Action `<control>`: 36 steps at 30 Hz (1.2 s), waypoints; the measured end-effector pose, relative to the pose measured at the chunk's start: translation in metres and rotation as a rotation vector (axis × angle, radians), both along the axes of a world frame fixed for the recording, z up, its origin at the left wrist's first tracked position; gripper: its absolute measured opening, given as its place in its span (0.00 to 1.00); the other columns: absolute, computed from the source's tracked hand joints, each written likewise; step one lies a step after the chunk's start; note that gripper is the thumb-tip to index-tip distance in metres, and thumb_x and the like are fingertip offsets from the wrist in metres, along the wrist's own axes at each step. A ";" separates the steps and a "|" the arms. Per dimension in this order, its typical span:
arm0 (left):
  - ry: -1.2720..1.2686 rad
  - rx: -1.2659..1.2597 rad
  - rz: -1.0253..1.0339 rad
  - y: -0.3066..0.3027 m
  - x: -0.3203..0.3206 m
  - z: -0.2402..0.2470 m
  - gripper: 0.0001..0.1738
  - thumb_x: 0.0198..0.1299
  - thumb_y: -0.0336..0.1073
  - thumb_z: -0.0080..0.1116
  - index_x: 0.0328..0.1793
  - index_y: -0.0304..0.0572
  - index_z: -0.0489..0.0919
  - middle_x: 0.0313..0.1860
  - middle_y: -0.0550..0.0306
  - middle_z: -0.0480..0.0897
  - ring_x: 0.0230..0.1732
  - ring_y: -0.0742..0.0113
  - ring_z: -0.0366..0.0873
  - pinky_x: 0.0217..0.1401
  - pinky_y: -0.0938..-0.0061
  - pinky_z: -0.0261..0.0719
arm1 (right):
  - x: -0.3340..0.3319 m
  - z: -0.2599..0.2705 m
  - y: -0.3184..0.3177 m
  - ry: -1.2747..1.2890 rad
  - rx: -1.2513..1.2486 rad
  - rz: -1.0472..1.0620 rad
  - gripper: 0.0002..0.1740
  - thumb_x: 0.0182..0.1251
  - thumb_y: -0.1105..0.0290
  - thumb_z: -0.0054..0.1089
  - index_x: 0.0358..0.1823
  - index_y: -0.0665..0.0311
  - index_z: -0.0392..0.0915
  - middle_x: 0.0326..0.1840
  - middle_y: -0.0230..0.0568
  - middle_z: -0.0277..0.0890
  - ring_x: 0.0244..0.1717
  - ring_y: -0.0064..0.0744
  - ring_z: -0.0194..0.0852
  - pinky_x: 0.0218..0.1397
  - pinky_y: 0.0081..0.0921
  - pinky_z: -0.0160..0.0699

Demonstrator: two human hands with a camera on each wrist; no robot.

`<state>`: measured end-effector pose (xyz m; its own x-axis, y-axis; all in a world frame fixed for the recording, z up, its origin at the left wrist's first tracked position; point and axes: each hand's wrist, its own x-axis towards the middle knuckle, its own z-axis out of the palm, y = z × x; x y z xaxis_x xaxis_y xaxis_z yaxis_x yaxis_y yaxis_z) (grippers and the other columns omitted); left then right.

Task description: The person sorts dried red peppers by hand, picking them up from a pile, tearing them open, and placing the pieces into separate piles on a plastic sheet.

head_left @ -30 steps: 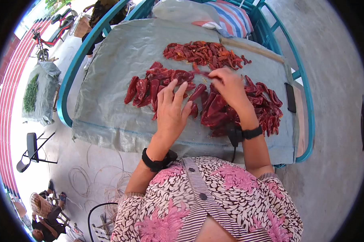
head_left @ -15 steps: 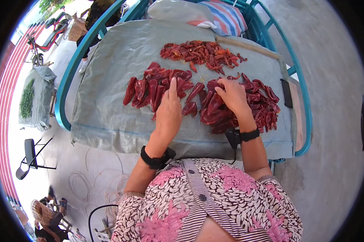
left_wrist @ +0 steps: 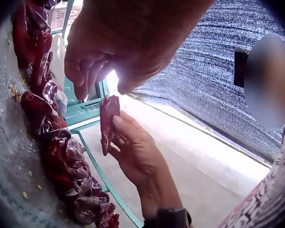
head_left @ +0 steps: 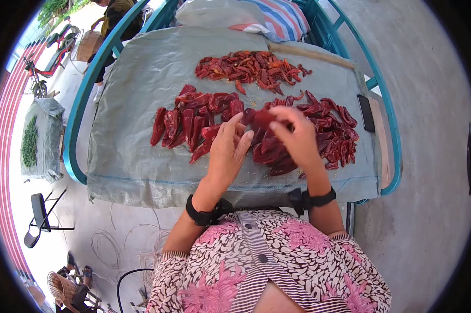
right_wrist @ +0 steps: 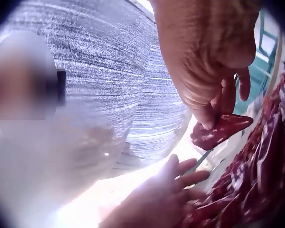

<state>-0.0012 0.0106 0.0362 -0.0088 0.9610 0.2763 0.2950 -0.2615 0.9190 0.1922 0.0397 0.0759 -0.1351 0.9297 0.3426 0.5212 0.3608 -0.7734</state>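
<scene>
My right hand [head_left: 297, 138] pinches a dark red dried pepper [head_left: 264, 119] between thumb and fingers above the piles; the right wrist view shows that pepper [right_wrist: 221, 132] under the fingertips. Close by on the left, my left hand [head_left: 227, 151] hangs with its fingers apart and holds nothing. In the left wrist view the right hand [left_wrist: 138, 159] grips the pepper [left_wrist: 109, 124] below the left hand [left_wrist: 118, 47]. Large dark peppers [head_left: 188, 125] lie left of the hands, and another heap of dark peppers [head_left: 332, 128] lies to the right. Smaller, brighter red pieces [head_left: 246, 68] form a pile farther back.
A grey-green sheet [head_left: 126, 151] covers the cart bed, bordered by teal rails [head_left: 72, 133]. A black phone [head_left: 366, 113] lies at the right edge. Sacks [head_left: 282, 18] rest at the back. A folding chair [head_left: 39, 214] stands on the floor to the left.
The right hand, low over the right heap half a second ago, now has a pepper raised in its fingers. My left hand's fingers have spread, and the head view has shifted slightly.
</scene>
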 end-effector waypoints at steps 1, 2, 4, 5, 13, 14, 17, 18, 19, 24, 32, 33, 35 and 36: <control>-0.053 -0.003 -0.005 0.001 0.003 0.002 0.20 0.69 0.31 0.64 0.66 0.38 0.78 0.46 0.50 0.82 0.38 0.59 0.81 0.44 0.67 0.81 | -0.004 0.003 -0.008 0.040 -0.074 0.106 0.16 0.65 0.76 0.70 0.54 0.63 0.84 0.47 0.42 0.83 0.46 0.30 0.84 0.50 0.28 0.82; -0.115 -0.054 -0.025 0.001 0.005 0.002 0.19 0.70 0.30 0.64 0.65 0.38 0.79 0.45 0.50 0.82 0.38 0.60 0.81 0.44 0.68 0.81 | -0.007 0.002 -0.015 0.109 -0.168 0.158 0.16 0.66 0.75 0.69 0.55 0.63 0.83 0.47 0.42 0.84 0.46 0.30 0.84 0.49 0.28 0.82; -0.232 -0.159 -0.065 0.001 0.008 -0.003 0.15 0.70 0.30 0.63 0.62 0.39 0.81 0.43 0.51 0.83 0.38 0.61 0.81 0.44 0.69 0.80 | -0.006 -0.001 -0.017 0.154 -0.241 0.206 0.16 0.67 0.74 0.68 0.56 0.63 0.83 0.47 0.42 0.84 0.45 0.30 0.84 0.49 0.28 0.82; -0.166 -0.101 -0.023 0.002 0.008 -0.006 0.14 0.70 0.30 0.63 0.60 0.39 0.82 0.42 0.51 0.82 0.38 0.61 0.81 0.44 0.69 0.80 | -0.001 -0.004 -0.017 0.127 -0.223 0.202 0.16 0.68 0.73 0.68 0.56 0.63 0.82 0.46 0.42 0.84 0.45 0.31 0.84 0.48 0.29 0.82; 0.466 0.199 0.242 0.025 -0.013 0.015 0.17 0.68 0.29 0.64 0.63 0.46 0.82 0.49 0.52 0.83 0.41 0.58 0.83 0.46 0.64 0.82 | 0.040 -0.024 0.038 -0.384 -0.101 -0.086 0.18 0.68 0.66 0.67 0.58 0.58 0.78 0.50 0.44 0.83 0.50 0.50 0.84 0.51 0.44 0.83; 0.542 0.235 0.281 0.029 -0.012 0.018 0.18 0.68 0.29 0.64 0.64 0.46 0.81 0.51 0.52 0.82 0.42 0.57 0.84 0.46 0.63 0.83 | 0.040 -0.028 0.045 -0.424 -0.129 -0.064 0.22 0.68 0.62 0.67 0.61 0.56 0.75 0.53 0.45 0.83 0.54 0.53 0.84 0.53 0.48 0.83; 0.190 0.021 0.257 0.030 -0.003 0.019 0.21 0.67 0.27 0.63 0.66 0.46 0.80 0.58 0.50 0.80 0.45 0.52 0.84 0.49 0.63 0.84 | 0.033 -0.047 0.055 -0.554 -0.135 -0.075 0.25 0.68 0.62 0.67 0.65 0.54 0.74 0.53 0.42 0.85 0.54 0.49 0.84 0.54 0.42 0.82; 0.227 0.008 0.249 0.027 -0.001 0.019 0.21 0.67 0.27 0.63 0.66 0.46 0.80 0.59 0.50 0.80 0.45 0.52 0.84 0.49 0.63 0.84 | 0.033 -0.047 0.057 -0.572 -0.166 -0.084 0.26 0.68 0.62 0.67 0.67 0.53 0.73 0.53 0.42 0.85 0.55 0.49 0.84 0.55 0.43 0.82; 0.263 -0.007 0.239 0.021 0.002 0.018 0.21 0.67 0.27 0.63 0.65 0.45 0.80 0.60 0.49 0.80 0.45 0.52 0.85 0.49 0.63 0.84 | 0.033 -0.048 0.058 -0.591 -0.198 -0.094 0.28 0.67 0.62 0.67 0.68 0.53 0.73 0.53 0.42 0.85 0.55 0.49 0.84 0.55 0.43 0.82; 0.340 -0.007 0.126 -0.003 0.018 0.012 0.19 0.66 0.27 0.63 0.63 0.45 0.81 0.60 0.51 0.81 0.42 0.55 0.85 0.47 0.64 0.84 | 0.039 -0.039 0.064 -0.508 -0.322 -0.116 0.32 0.64 0.62 0.69 0.70 0.52 0.72 0.52 0.41 0.86 0.54 0.48 0.85 0.54 0.44 0.82; 0.342 -0.022 0.120 -0.018 0.036 0.010 0.18 0.66 0.26 0.63 0.62 0.46 0.81 0.55 0.52 0.82 0.42 0.52 0.85 0.45 0.63 0.83 | 0.042 -0.030 0.063 -0.312 -0.244 -0.087 0.27 0.67 0.60 0.68 0.66 0.54 0.74 0.53 0.43 0.86 0.57 0.47 0.85 0.55 0.45 0.82; 0.359 -0.021 0.114 -0.020 0.036 0.009 0.18 0.66 0.27 0.62 0.61 0.47 0.81 0.55 0.51 0.83 0.41 0.52 0.85 0.44 0.62 0.83 | 0.039 -0.035 0.064 -0.368 -0.189 -0.088 0.26 0.67 0.59 0.67 0.65 0.54 0.75 0.53 0.43 0.85 0.57 0.48 0.85 0.55 0.45 0.82; 0.399 -0.053 0.080 -0.024 0.041 0.012 0.17 0.66 0.27 0.62 0.61 0.47 0.81 0.53 0.51 0.83 0.42 0.51 0.85 0.44 0.62 0.82 | 0.034 -0.052 0.068 -0.483 -0.080 -0.087 0.24 0.68 0.58 0.67 0.63 0.53 0.77 0.54 0.43 0.85 0.56 0.48 0.85 0.56 0.46 0.82; 0.418 -0.069 0.066 -0.026 0.043 0.013 0.16 0.67 0.27 0.62 0.60 0.47 0.81 0.52 0.51 0.83 0.42 0.51 0.85 0.44 0.61 0.82 | 0.033 -0.052 0.072 -0.545 -0.162 -0.019 0.23 0.68 0.59 0.67 0.62 0.55 0.78 0.59 0.45 0.83 0.59 0.50 0.83 0.57 0.46 0.83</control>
<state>0.0422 -0.0149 0.0490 0.0280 0.9786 0.2039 0.6596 -0.1714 0.7318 0.2249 0.1116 0.0236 -0.2351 0.9686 0.0810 0.8656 0.2466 -0.4358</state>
